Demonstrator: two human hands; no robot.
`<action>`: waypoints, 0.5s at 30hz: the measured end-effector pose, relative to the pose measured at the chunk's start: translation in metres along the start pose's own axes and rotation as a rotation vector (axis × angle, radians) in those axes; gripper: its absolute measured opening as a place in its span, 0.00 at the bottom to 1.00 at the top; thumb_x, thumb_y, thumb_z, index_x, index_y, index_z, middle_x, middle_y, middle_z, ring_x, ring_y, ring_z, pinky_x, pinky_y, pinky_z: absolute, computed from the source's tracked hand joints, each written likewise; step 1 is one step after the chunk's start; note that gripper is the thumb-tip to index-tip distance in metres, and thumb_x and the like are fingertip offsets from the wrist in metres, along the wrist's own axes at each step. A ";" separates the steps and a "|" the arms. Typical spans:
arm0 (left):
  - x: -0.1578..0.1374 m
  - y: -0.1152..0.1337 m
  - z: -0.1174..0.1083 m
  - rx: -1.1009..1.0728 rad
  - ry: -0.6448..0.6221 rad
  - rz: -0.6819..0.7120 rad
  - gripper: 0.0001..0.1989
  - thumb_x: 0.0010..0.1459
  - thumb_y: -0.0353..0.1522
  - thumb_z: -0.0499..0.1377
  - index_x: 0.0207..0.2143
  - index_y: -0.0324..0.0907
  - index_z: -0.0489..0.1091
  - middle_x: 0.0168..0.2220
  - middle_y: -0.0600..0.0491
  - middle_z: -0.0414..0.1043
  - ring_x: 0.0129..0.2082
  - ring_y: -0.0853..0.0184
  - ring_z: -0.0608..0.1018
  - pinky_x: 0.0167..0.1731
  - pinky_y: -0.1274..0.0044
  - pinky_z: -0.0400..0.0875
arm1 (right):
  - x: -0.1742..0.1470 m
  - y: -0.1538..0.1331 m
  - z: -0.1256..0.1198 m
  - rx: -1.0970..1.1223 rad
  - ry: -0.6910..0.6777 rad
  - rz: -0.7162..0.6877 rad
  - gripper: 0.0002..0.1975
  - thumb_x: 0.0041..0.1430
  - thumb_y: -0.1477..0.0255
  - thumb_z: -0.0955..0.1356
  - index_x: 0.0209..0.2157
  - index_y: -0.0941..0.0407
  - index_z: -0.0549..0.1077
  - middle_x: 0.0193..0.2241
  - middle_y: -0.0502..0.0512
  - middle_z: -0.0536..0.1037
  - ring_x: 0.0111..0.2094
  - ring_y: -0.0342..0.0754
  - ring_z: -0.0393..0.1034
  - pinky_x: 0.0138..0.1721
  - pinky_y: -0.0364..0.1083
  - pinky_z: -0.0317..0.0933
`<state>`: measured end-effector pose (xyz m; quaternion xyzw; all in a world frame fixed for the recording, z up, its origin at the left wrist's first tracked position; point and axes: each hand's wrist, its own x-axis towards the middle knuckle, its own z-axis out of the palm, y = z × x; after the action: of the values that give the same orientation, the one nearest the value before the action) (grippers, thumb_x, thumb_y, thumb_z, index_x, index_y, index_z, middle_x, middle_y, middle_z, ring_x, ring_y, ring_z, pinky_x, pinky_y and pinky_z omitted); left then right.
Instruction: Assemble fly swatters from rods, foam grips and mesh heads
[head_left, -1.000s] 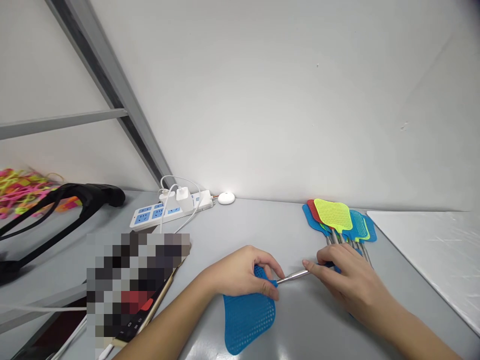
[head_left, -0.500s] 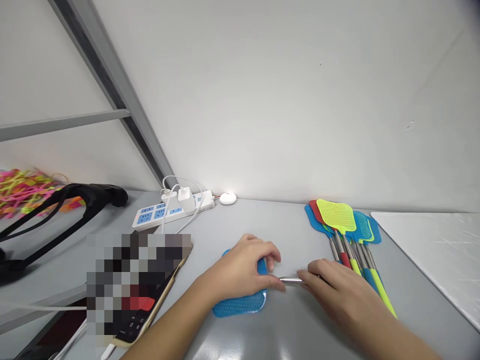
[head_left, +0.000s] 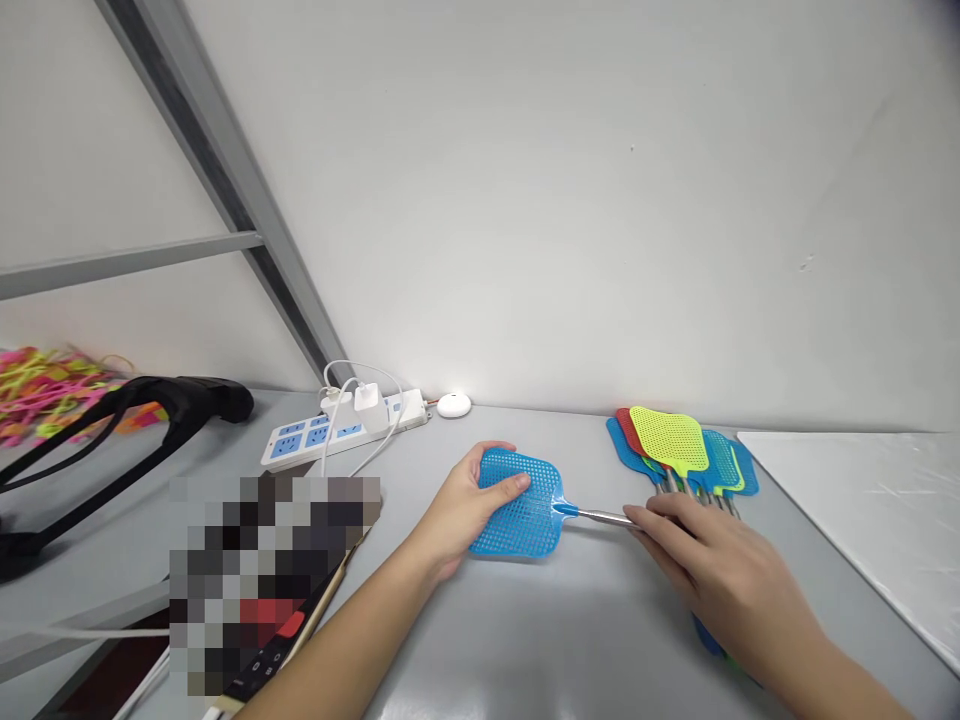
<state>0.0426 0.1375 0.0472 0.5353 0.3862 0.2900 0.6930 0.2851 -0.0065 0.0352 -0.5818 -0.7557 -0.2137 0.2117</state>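
A blue fly swatter (head_left: 531, 525) with a perforated head and a thin metal shaft is held between my two hands, above the grey table. My left hand (head_left: 466, 508) pinches the left side of the head, thumb on top and fingers underneath. Curled around the shaft end is my right hand (head_left: 709, 550), which hides the swatter's grip. Just behind my right hand lies a pile of fly swatters (head_left: 669, 440) in yellow, red and blue, their handles partly covered by that hand.
Left of my arm lies a phone (head_left: 266, 660), partly pixelated. Behind it sits a white power strip (head_left: 345, 432) with plugged chargers, beside a small white round case (head_left: 454, 405). Black straps (head_left: 176, 410) and colourful strands (head_left: 52, 395) are far left. White sheeting (head_left: 862, 500) covers the right.
My left hand has gone from covering the swatter head to gripping its left side. The head is raised and tilted, and my right hand has moved right along with the shaft.
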 end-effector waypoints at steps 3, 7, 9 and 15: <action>-0.003 -0.001 0.004 -0.029 0.028 0.014 0.25 0.50 0.40 0.69 0.48 0.47 0.63 0.39 0.54 0.71 0.34 0.65 0.77 0.34 0.73 0.74 | -0.002 -0.001 0.000 0.002 0.016 -0.067 0.15 0.63 0.83 0.62 0.48 0.56 0.71 0.39 0.55 0.78 0.35 0.48 0.71 0.38 0.46 0.57; -0.007 0.000 0.005 0.055 0.057 0.123 0.25 0.50 0.40 0.69 0.45 0.48 0.61 0.33 0.58 0.69 0.32 0.68 0.75 0.31 0.76 0.74 | -0.005 -0.005 0.000 0.009 -0.024 -0.089 0.17 0.63 0.84 0.60 0.49 0.58 0.70 0.37 0.55 0.78 0.35 0.48 0.72 0.35 0.46 0.58; -0.009 0.002 0.005 0.086 0.058 0.154 0.25 0.50 0.40 0.69 0.45 0.49 0.60 0.31 0.59 0.68 0.30 0.68 0.74 0.29 0.77 0.74 | -0.005 -0.007 0.000 0.034 -0.055 -0.088 0.16 0.64 0.82 0.59 0.50 0.57 0.70 0.36 0.54 0.78 0.32 0.48 0.72 0.31 0.46 0.57; -0.013 0.006 0.007 0.169 0.066 0.217 0.24 0.50 0.37 0.69 0.45 0.50 0.60 0.30 0.61 0.66 0.29 0.69 0.73 0.26 0.79 0.73 | 0.000 -0.014 -0.007 0.141 -0.137 -0.012 0.12 0.68 0.75 0.60 0.49 0.56 0.70 0.31 0.52 0.76 0.28 0.46 0.71 0.26 0.46 0.57</action>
<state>0.0418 0.1251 0.0570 0.6204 0.3717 0.3470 0.5970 0.2720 -0.0139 0.0393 -0.5741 -0.7851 -0.1209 0.1987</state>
